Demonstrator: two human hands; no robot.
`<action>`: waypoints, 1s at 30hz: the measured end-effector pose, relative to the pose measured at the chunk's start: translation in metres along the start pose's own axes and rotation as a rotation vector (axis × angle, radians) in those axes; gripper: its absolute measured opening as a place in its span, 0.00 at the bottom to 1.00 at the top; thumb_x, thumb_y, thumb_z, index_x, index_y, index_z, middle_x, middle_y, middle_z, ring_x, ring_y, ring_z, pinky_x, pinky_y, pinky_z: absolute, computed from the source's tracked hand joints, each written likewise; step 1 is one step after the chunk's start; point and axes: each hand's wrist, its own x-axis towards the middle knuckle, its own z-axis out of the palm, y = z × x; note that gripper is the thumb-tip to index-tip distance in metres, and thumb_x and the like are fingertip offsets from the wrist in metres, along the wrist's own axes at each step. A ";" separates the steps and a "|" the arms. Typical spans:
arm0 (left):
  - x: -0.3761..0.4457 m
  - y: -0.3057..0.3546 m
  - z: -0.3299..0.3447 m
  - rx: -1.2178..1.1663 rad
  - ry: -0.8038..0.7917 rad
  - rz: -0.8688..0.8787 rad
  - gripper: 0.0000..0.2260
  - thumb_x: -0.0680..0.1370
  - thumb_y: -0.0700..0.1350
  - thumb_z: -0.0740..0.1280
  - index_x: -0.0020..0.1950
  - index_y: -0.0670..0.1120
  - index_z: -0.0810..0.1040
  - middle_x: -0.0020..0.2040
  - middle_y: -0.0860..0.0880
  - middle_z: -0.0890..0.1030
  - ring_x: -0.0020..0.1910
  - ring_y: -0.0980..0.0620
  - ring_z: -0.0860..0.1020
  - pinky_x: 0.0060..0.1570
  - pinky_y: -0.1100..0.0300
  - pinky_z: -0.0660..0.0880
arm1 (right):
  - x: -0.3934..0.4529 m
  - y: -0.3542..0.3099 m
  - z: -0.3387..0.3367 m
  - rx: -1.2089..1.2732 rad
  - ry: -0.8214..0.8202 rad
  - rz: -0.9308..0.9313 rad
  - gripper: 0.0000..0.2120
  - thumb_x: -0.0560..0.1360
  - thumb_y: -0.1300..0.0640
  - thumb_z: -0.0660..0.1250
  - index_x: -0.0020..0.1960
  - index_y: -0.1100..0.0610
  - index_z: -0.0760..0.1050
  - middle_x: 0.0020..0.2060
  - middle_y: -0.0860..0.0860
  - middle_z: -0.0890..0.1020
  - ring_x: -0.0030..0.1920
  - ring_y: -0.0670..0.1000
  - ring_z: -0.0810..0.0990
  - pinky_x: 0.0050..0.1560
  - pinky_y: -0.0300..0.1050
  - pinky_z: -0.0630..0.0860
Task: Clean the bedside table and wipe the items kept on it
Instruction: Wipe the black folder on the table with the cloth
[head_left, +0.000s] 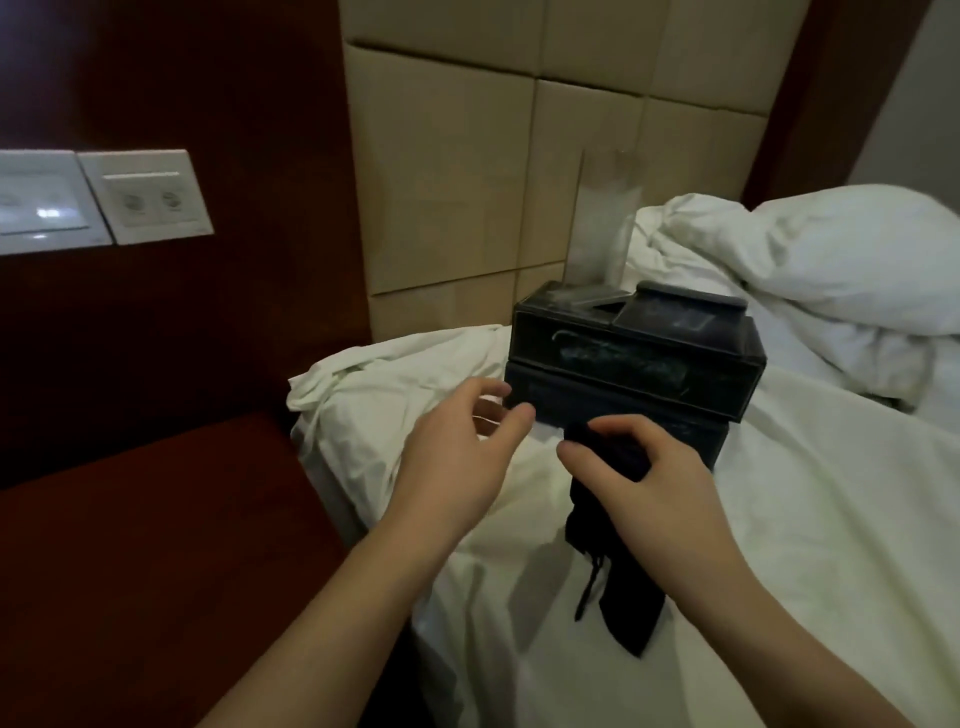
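Black plastic box (631, 358) sat on the bed (831, 519) looks rigid but dusty-slick, probably best gripped low at its sides, with a limp cloth (613, 525) pinched in the right hand (644, 467) just below it and the left hand (457, 447) left loose, empty.

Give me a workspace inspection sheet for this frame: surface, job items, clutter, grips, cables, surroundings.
Surface: bedside table, dark red-brown, bare in the part shown.
Job's things: black box sits on the white bed sheet, not on the table; clear stand upright on top of it; black cloth hangs from the right hand.
Clutter: rumpled pillow behind the box.
Grips: left hand open, fingertips near the box's lower corner; right hand shut on the cloth.
Cables: nothing seen.
Surroundings: wall switch panel on dark wood, padded headboard.
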 end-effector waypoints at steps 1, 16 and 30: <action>0.010 0.005 0.004 -0.018 0.006 0.018 0.13 0.80 0.56 0.68 0.64 0.56 0.77 0.52 0.60 0.81 0.51 0.64 0.78 0.46 0.69 0.72 | 0.005 -0.001 -0.002 -0.012 0.015 -0.003 0.10 0.69 0.42 0.74 0.47 0.39 0.76 0.43 0.39 0.82 0.43 0.36 0.79 0.41 0.34 0.75; 0.146 0.070 0.061 -0.007 0.152 -0.025 0.18 0.75 0.54 0.75 0.58 0.48 0.73 0.56 0.51 0.76 0.55 0.50 0.76 0.56 0.52 0.76 | 0.075 -0.004 -0.057 0.560 0.198 0.453 0.17 0.76 0.41 0.67 0.49 0.55 0.83 0.40 0.52 0.87 0.44 0.54 0.86 0.43 0.48 0.78; 0.047 0.089 0.065 -0.492 -0.268 -0.211 0.10 0.84 0.45 0.66 0.50 0.42 0.84 0.38 0.49 0.87 0.35 0.58 0.83 0.37 0.67 0.80 | 0.017 -0.016 -0.075 0.520 0.312 0.238 0.20 0.80 0.52 0.64 0.38 0.65 0.81 0.33 0.64 0.82 0.24 0.49 0.78 0.22 0.37 0.70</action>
